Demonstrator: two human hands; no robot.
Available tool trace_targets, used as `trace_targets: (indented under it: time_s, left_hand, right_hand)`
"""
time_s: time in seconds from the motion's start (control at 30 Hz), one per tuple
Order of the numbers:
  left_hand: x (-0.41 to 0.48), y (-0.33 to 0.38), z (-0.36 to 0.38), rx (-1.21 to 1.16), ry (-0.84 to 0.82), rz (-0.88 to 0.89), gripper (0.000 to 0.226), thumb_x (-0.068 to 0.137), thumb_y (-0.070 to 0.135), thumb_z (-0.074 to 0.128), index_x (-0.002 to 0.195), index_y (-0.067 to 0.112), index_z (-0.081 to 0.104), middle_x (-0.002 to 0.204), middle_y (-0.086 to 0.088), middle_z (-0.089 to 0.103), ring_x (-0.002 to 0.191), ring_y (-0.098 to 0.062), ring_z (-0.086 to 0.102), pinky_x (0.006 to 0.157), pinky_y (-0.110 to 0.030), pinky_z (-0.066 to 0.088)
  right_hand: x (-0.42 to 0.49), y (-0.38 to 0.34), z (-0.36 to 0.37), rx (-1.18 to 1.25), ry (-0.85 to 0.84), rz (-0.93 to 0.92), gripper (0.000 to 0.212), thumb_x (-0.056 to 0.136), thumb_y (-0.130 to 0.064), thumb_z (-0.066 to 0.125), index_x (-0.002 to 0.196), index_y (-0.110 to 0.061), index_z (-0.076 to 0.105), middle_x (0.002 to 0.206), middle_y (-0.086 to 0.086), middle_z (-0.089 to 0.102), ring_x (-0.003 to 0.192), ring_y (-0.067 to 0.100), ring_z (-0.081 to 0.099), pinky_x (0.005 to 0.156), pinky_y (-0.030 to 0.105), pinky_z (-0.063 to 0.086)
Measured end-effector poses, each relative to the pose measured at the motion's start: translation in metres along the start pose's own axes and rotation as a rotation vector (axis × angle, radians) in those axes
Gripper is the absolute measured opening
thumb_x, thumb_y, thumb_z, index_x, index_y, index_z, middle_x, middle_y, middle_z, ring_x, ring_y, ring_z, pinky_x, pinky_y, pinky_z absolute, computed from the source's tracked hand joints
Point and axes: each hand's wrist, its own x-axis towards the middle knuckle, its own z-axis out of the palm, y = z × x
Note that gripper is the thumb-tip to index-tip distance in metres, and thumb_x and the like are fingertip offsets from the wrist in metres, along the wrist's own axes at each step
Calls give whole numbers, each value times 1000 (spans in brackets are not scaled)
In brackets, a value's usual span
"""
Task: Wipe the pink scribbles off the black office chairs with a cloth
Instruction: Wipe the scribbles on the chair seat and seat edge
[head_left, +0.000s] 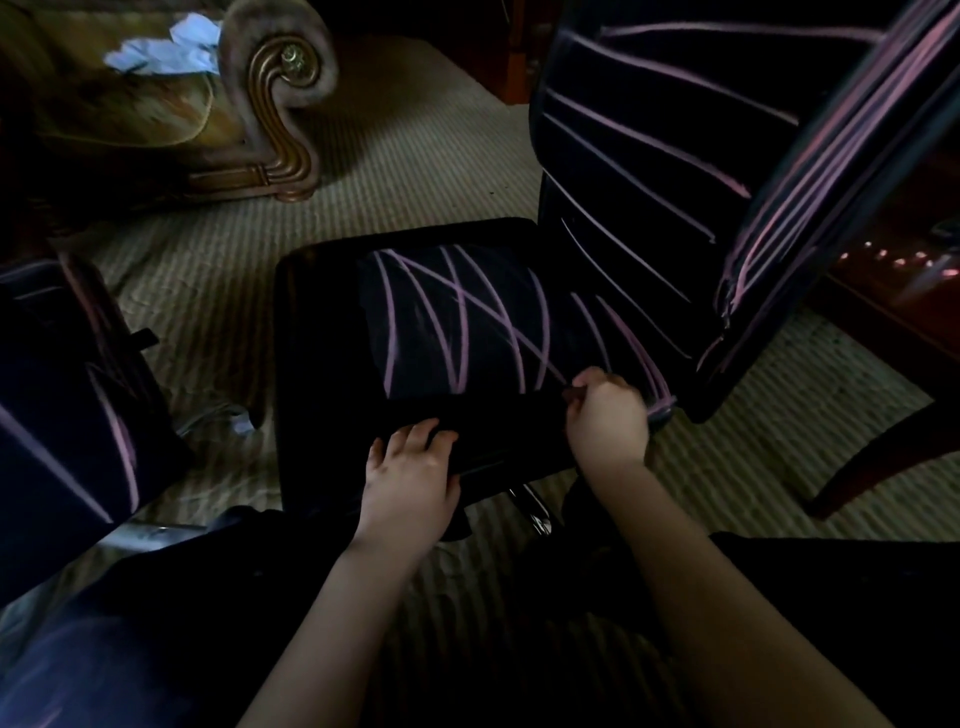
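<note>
Our right hand (605, 415) is fisted round a small dark thing (573, 396), too dim to say whether it is the cloth, at the near right corner of the seat (322, 332). Our left hand (410, 467) lies with its fingers laid out on the seat's front edge, holding nothing. The pink scribbles (467, 317) cross just beyond both hands. The padding should give softly and the chair may swivel, so we would brace that front edge and rub with a bunched, pliant wad.

A home living room: ribbed beige carpet (415, 171) and an ornate sofa (156, 119) with carved scroll arm.
</note>
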Motion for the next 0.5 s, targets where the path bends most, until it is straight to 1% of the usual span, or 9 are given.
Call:
trace_targets:
  time_s: [0.07, 0.13, 0.2, 0.23, 0.3, 0.37, 0.4, 0.43, 0.5]
  left_hand:
    - [-1, 3, -1, -11, 27, 0, 47, 88, 27, 59, 135, 26, 50, 144, 4, 42, 133, -19, 38, 112, -44, 28]
    - [0, 4, -1, -22, 77, 13, 44, 82, 21, 66, 125, 21, 60, 133, -1, 54, 122, -25, 50, 102, -45, 38]
    - [-1, 3, -2, -18, 100, 5, 42, 81, 19, 67, 123, 18, 62, 130, -3, 57, 119, -27, 52, 98, -44, 42]
    - [-1, 3, -2, -15, 88, -2, 43, 83, 21, 65, 126, 19, 59, 133, -1, 55, 122, -25, 50, 99, -42, 41]
    - [-1, 1, -1, -9, 59, -6, 45, 88, 25, 59, 132, 22, 53, 139, 3, 48, 127, -21, 44, 101, -37, 39]
    - [0, 0, 0, -8, 42, 1, 45, 89, 28, 57, 133, 24, 52, 140, 4, 46, 127, -20, 42, 102, -36, 39]
    - [1, 1, 0, -14, 40, 6, 44, 89, 28, 57, 132, 23, 53, 139, 4, 47, 127, -21, 43, 101, -37, 40]
    - [1, 2, 1, -20, 41, 10, 44, 88, 28, 59, 131, 22, 54, 138, 3, 48, 125, -22, 44, 100, -38, 41]
    - [1, 4, 2, -10, 39, 18, 44, 87, 29, 60, 131, 22, 54, 138, 3, 48, 124, -23, 44, 99, -39, 42]
  right_hand:
    - [-6, -29, 7, -5, -37, -55, 26, 84, -11, 57, 109, -15, 60, 102, 11, 66, 98, 32, 61, 83, 34, 47]
    - [-15, -63, 17, 43, -77, -189, 27, 85, -11, 56, 110, -18, 61, 100, 8, 67, 97, 30, 61, 81, 34, 47]
    - [-23, -82, 24, 112, -93, -320, 25, 85, -8, 55, 107, -16, 62, 98, 8, 67, 96, 31, 58, 75, 37, 46]
    - [-24, -82, 24, 121, -98, -355, 23, 85, -9, 56, 105, -16, 62, 97, 7, 66, 96, 31, 57, 73, 37, 46]
    - [-25, -66, 21, 100, -66, -386, 16, 85, -20, 60, 101, -20, 64, 95, 2, 67, 94, 29, 57, 69, 37, 49]
    - [-28, -43, 14, 82, -42, -380, 20, 81, -36, 65, 97, -23, 67, 95, -1, 68, 93, 27, 57, 70, 37, 51]
    - [-31, -33, 11, 87, -51, -375, 24, 79, -39, 67, 97, -23, 69, 96, -1, 67, 93, 27, 57, 72, 38, 52]
    - [-34, -24, 8, 98, -71, -375, 25, 78, -37, 69, 97, -22, 70, 98, 1, 66, 93, 27, 57, 73, 38, 53]
    - [-39, -6, 2, 102, -132, -370, 23, 76, -26, 72, 98, -18, 70, 100, 5, 64, 93, 29, 58, 74, 39, 54]
